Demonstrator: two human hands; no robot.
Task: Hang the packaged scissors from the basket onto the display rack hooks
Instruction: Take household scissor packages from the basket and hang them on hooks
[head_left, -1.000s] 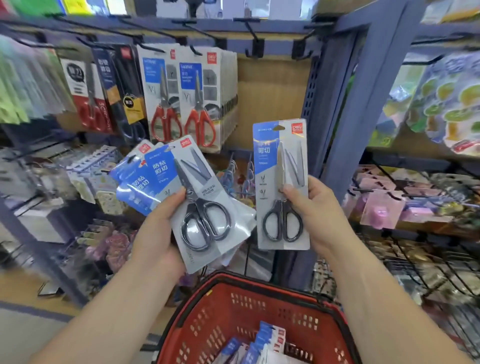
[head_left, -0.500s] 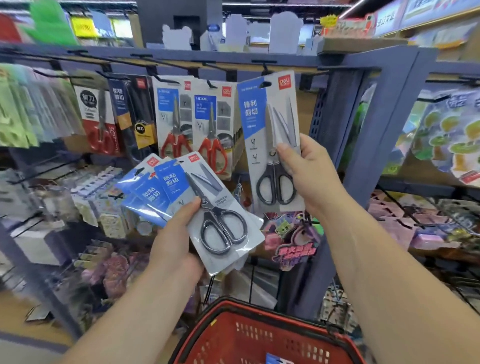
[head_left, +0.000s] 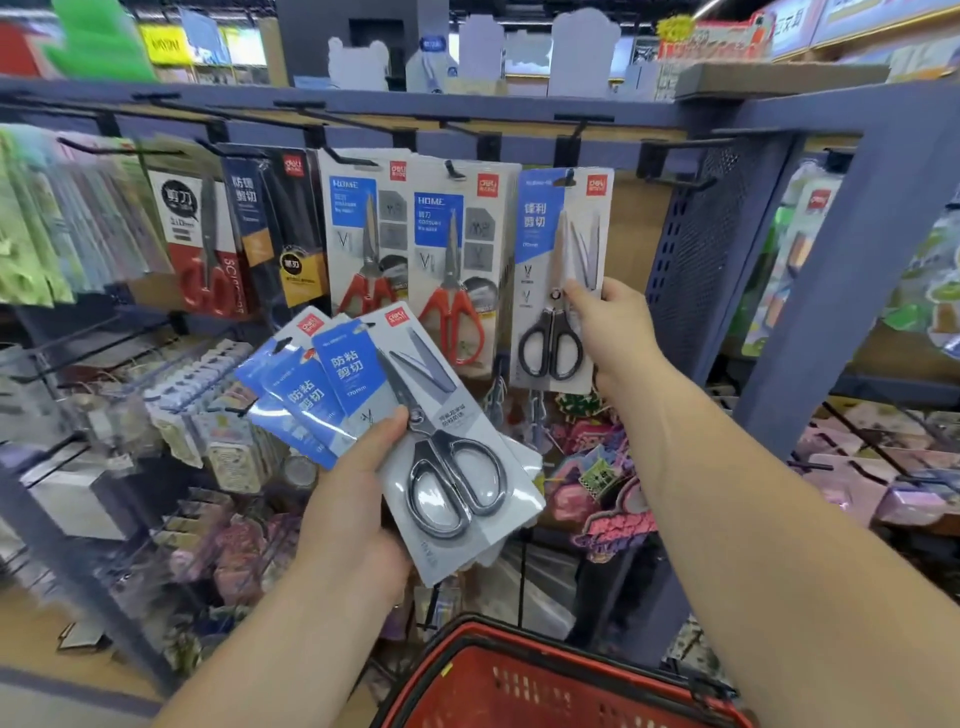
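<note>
Black-handled scissors pack (head_left: 540, 228), pinched by right hand (head_left: 615, 332), is held at rack hook (head_left: 570, 175); seating unclear. Spare packs (head_left: 358, 374) are gripped by left hand (head_left: 348, 509). Next: hang-hole to be slid on.

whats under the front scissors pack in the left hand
More packs fan beneath the front pack in the left hand: blue header corners show at its left, pale edges at its right. Their scissors are covered, so the count is unclear.

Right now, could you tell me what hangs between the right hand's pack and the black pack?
A red-handled pack and a second red-handled pack hang there side by side, in the head view.
</note>
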